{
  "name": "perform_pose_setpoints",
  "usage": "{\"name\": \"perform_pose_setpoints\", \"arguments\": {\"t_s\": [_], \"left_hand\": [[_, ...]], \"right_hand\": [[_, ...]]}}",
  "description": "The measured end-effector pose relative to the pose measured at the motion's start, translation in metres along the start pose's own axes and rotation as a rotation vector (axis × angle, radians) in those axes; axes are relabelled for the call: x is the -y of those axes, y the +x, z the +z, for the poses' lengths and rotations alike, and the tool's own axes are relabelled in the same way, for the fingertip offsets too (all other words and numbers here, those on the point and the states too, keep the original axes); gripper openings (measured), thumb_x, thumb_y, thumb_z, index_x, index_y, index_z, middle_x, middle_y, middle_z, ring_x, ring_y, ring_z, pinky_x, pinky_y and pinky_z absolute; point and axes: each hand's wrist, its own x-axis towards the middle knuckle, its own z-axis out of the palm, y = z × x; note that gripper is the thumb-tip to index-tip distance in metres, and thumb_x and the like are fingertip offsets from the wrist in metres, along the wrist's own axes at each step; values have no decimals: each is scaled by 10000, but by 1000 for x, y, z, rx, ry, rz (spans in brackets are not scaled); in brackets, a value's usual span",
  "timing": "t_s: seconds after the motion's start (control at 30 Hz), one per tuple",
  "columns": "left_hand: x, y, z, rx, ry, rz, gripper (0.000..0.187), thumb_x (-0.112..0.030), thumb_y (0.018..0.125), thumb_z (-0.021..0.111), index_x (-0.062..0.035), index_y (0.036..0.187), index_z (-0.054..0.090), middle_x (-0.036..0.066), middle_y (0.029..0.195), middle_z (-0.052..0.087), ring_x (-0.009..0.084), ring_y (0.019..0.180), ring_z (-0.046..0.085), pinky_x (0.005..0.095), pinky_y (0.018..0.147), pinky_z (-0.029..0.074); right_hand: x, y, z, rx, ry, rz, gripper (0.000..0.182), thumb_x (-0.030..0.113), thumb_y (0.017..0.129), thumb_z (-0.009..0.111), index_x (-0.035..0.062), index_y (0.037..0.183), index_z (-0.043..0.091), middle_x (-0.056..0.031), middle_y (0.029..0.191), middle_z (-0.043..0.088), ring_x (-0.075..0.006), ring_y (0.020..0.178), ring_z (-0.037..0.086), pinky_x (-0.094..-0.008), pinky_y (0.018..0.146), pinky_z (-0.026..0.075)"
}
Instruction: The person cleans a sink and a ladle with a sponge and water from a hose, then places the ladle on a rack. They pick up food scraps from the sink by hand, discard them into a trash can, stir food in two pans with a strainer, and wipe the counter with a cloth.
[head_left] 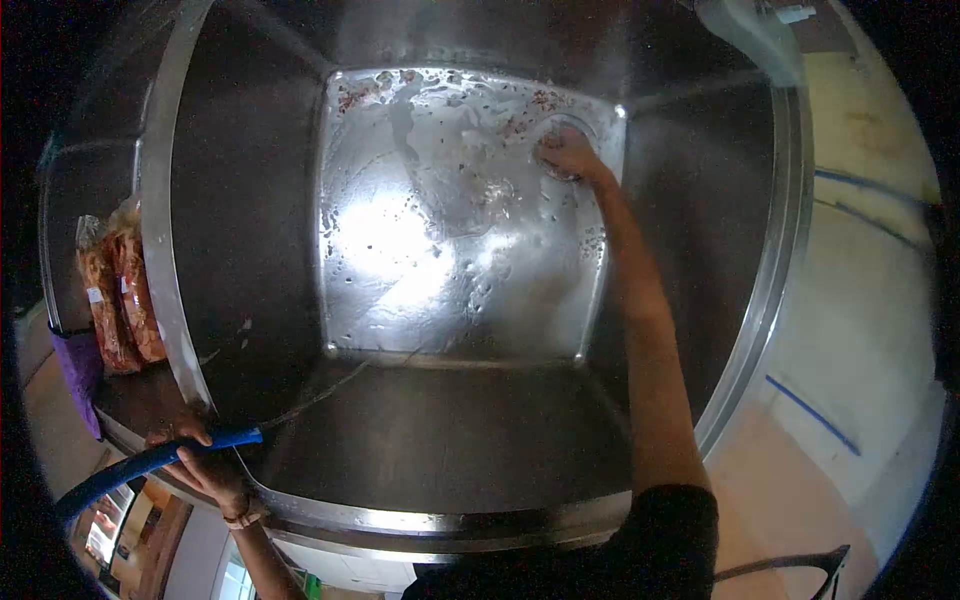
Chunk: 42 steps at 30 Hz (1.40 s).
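My left hand [208, 472], with a band on its wrist, is closed around a blue hose [150, 460] at the lower left, above the near-left rim of a deep metal sink [400, 522]. A thin stream of water runs from the hose end onto the sink floor. My right hand [567, 152] reaches down to the far right of that floor, at a round drain [588, 128]. Its fingers are bunched there; whatever is in them is hidden. Small reddish scraps [545, 98] lie on the wet floor around the hand and along the back edge.
Two plastic bags of reddish meat [120, 290] lie left of the sink, near a purple cloth [78, 370] draped over an edge. A whitish piece of equipment [745, 35] overhangs the far right corner. Blue strips [815, 415] lie along the surface on the right.
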Motion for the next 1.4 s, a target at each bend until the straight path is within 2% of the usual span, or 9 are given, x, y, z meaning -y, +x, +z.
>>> {"name": "perform_pose_setpoints", "arguments": {"t_s": [0.17, 0.73, 0.8, 0.87, 0.93, 1.07, 1.1, 1.27, 1.4], "left_hand": [[-31, 0, 25, -1, -215, -122, 347, -248, 840, 365, -30, 1103, 304, 81, 773, 443, 158, 748, 441, 319, 771, 353], [-36, 8, 24, 118, -114, -33, 278, -235, 855, 330, -76, 1083, 306, 51, 689, 392, 132, 667, 379, 323, 703, 338], [-53, 8, 34, 128, -363, -124, 266, -245, 856, 331, -90, 1072, 310, 48, 688, 390, 132, 667, 373, 307, 697, 330], [-21, 1, 26, 67, -385, -67, 251, -235, 853, 345, -82, 1048, 311, 45, 688, 392, 128, 673, 369, 290, 694, 325], [9, 3, -2, 333, -273, -66, 386, -110, 832, 385, -137, 1213, 327, 145, 1276, 203, 281, 1149, 269, 390, 934, 247], [-37, 2, 22, 240, -249, -234, 415, -128, 839, 400, -66, 1231, 278, 163, 1304, 131, 282, 1192, 157, 391, 971, 131], [-86, 14, 42, 200, -316, -12, 276, -137, 848, 373, -49, 1098, 301, 59, 790, 463, 136, 719, 422, 268, 714, 336], [-116, 33, 43, 380, -222, -156, 324, -92, 811, 461, -31, 1097, 321, 43, 877, 477, 129, 825, 457, 245, 758, 360], [-102, 39, 28, 337, -150, -172, 497, -220, 778, 529, -12, 1155, 280, 113, 1035, 437, 187, 915, 443, 280, 777, 365]], "right_hand": [[52, -18, 38, -659, -201, 293, 552, 550, 632, 535, 17, 773, 568, -151, 734, 579, -280, 725, 557, -359, 654, 420], [28, -9, 26, -814, -74, 42, 362, 377, 740, 500, 25, 752, 584, -143, 680, 581, -294, 576, 545, -355, 611, 419], [18, -12, 15, -236, 1041, 218, 336, 358, 770, 470, 39, 824, 563, -93, 684, 571, -210, 522, 526, -310, 532, 431], [36, -23, 11, -200, 1073, 213, 336, 367, 795, 437, 55, 879, 530, -43, 698, 545, -121, 472, 469, -243, 426, 399], [75, -45, 10, -256, 1266, 290, 343, 375, 782, 437, 52, 748, 547, -14, 587, 502, -119, 473, 469, -247, 418, 389], [93, -60, 29, -222, 1523, 197, 300, 373, 787, 431, 101, 711, 532, 9, 607, 507, -88, 490, 454, -223, 406, 356], [82, -58, 43, -70, 1563, 209, 287, 373, 779, 444, 107, 712, 529, 10, 609, 509, -85, 480, 451, -215, 402, 351], [150, -128, 54, 291, 1389, 109, 264, 372, 752, 482, 113, 729, 525, 15, 616, 514, -84, 462, 448, -204, 395, 348], [196, -176, 42, 235, 985, 211, 264, 380, 753, 476, 121, 735, 521, 13, 617, 512, -85, 465, 449, -208, 406, 357]]}}
